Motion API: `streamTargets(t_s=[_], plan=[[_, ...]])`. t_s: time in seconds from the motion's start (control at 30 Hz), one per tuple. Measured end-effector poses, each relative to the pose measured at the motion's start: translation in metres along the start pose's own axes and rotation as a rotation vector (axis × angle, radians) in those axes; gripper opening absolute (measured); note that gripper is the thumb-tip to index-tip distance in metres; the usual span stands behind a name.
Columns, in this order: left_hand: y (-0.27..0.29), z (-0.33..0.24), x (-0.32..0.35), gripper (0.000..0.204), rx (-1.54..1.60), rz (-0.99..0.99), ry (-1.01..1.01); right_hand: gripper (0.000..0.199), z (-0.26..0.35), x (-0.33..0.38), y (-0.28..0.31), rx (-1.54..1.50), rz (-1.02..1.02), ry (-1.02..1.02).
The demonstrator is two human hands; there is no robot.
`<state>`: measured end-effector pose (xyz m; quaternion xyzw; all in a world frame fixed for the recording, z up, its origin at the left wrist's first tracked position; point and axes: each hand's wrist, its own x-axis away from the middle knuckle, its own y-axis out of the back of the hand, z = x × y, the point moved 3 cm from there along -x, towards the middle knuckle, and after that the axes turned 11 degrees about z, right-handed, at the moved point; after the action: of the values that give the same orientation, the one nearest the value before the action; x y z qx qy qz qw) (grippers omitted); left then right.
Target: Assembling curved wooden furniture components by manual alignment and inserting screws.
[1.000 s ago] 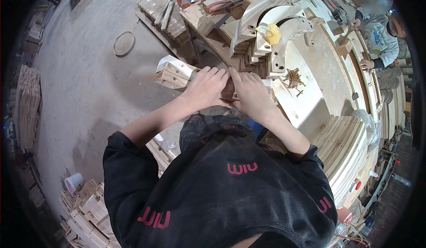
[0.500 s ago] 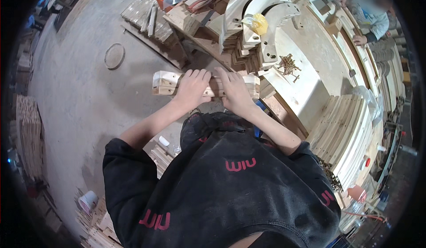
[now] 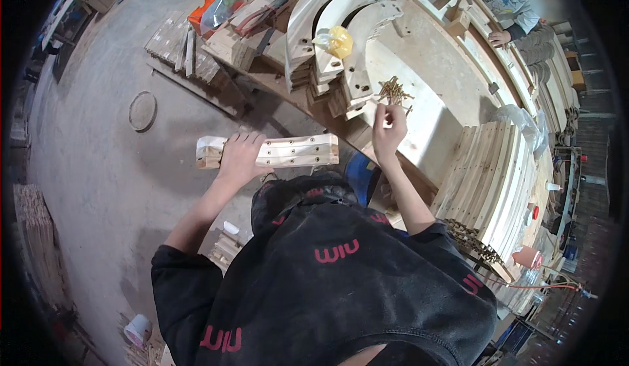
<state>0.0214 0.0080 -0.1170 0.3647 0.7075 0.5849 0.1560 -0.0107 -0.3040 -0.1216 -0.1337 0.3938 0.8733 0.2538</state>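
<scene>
One drilled wooden block (image 3: 298,151) is gripped near its left end by the left hand (image 3: 242,158), beside the desk (image 3: 445,71); its long axis is aligned left to right, holes facing up. The right hand (image 3: 390,131) is curled near the screws (image 3: 395,91); whether anything is grasped cannot be told.

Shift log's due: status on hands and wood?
Left hand gripping drilled wood block. Right hand near screw pile, grip unclear. Yellow bag on curved pieces, not blocking.

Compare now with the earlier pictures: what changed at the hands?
The right hand let go of the drilled wooden bar and moved right and forward, to the screw pile. The left hand still grips the bar left of center. The yellow plastic bag stayed on the curved wooden parts.
</scene>
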Motion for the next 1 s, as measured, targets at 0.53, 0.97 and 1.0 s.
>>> streamTargets(t_s=[0.53, 0.97, 1.0], plan=[[0.009, -0.028, -0.018, 0.063, 0.003, -0.033, -0.012, 0.019, -0.097, -0.036, -0.002, 0.214, 0.201, -0.521], [0.013, -0.039, -0.032, 0.063, -0.025, -0.043, -0.062, 0.011, -0.060, -0.035, 0.042, -0.404, 0.436, -0.317], [0.013, -0.039, -0.034, 0.062, -0.026, -0.058, -0.074, 0.008, -0.053, -0.032, 0.044, -0.339, 0.542, -0.261]])
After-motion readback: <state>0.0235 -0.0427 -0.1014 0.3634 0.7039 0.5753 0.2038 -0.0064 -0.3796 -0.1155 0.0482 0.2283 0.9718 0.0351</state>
